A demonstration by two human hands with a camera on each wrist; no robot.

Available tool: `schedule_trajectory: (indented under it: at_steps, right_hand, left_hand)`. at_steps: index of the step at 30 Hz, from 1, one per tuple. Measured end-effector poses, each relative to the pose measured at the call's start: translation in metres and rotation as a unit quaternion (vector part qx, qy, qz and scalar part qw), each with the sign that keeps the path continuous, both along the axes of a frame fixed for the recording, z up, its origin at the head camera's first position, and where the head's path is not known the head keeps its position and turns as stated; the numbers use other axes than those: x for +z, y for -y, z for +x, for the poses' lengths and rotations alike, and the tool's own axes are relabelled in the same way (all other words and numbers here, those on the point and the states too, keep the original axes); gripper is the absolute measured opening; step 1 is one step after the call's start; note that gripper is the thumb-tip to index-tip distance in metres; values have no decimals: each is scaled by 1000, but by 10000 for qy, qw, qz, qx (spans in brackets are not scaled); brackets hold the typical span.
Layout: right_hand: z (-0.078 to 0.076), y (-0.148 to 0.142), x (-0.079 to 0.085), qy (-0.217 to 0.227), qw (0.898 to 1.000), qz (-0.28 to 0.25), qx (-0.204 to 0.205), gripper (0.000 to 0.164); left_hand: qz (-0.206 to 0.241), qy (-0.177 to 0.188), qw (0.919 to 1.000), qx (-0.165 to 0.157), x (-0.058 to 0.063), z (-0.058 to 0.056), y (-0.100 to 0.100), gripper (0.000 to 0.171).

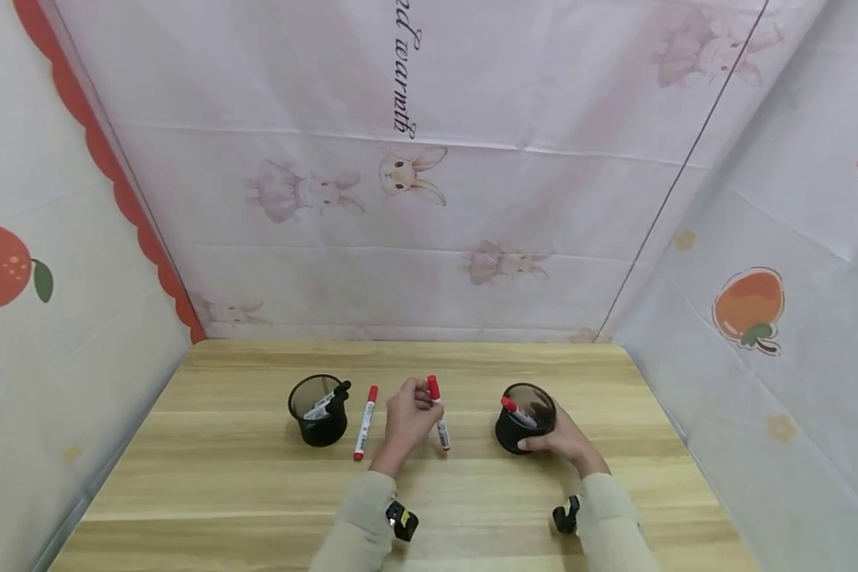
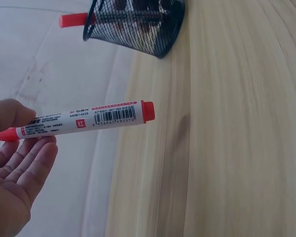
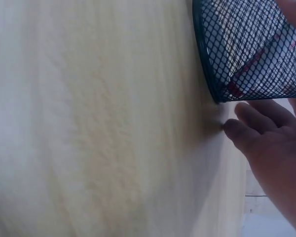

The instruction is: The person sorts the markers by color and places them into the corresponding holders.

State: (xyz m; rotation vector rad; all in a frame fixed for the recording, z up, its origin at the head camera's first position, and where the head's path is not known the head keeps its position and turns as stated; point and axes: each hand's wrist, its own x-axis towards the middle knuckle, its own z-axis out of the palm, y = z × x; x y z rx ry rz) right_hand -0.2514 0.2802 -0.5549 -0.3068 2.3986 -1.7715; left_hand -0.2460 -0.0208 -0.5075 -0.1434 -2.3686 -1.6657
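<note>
My left hand (image 1: 407, 419) pinches a red-capped white marker (image 1: 442, 427) near its cap, between thumb and fingers. In the left wrist view the marker (image 2: 84, 120) lies almost level across the picture, its barcode showing. On the right, my right hand (image 1: 570, 442) grips a black mesh pen holder (image 1: 508, 434), thumb at the front and fingers round the far side. A red marker (image 1: 518, 411) leans inside that holder. The right wrist view shows the mesh wall (image 3: 266, 54) close up, with fingers (image 3: 259, 121) curving beside its base.
Left of my left hand, another red marker (image 1: 365, 423) lies on the wooden table (image 1: 243, 492). Farther left stands a second black mesh pen holder (image 1: 322, 431) with black-capped markers (image 1: 320, 407) inside. Printed cloth walls (image 1: 429, 294) border the table's back and sides.
</note>
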Motion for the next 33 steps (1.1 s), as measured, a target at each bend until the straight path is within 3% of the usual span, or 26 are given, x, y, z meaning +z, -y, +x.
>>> schedule_trajectory:
  at_steps: [5, 11, 21, 27, 29, 33]
  right_hand:
    - [3, 4, 1, 28, 9995, -222, -239, 102]
    - [13, 14, 20, -153, 9986, -406, -291, 91]
    - [17, 21, 32, -269, 9972, 338, -607, 83]
    - [15, 21, 30, -439, 9953, 538, -682, 81]
    - [14, 21, 29, -456, 9954, 515, -673, 81]
    - [14, 21, 28, -422, 9958, 435, -692, 81]
  left_hand:
    - [137, -161, 9998, -36, 2, 1, -6, 25]
    - [301, -439, 9986, -22, 5, 3, -10, 23]
    - [626, -1268, 9899, -85, 4, 1, -13, 23]
    - [794, -1335, 9877, -202, 7, 1, -15, 24]
    - [833, -1336, 9872, -235, 10, 3, -16, 25]
    - [992, -1444, 9839, -359, 28, 16, -18, 24]
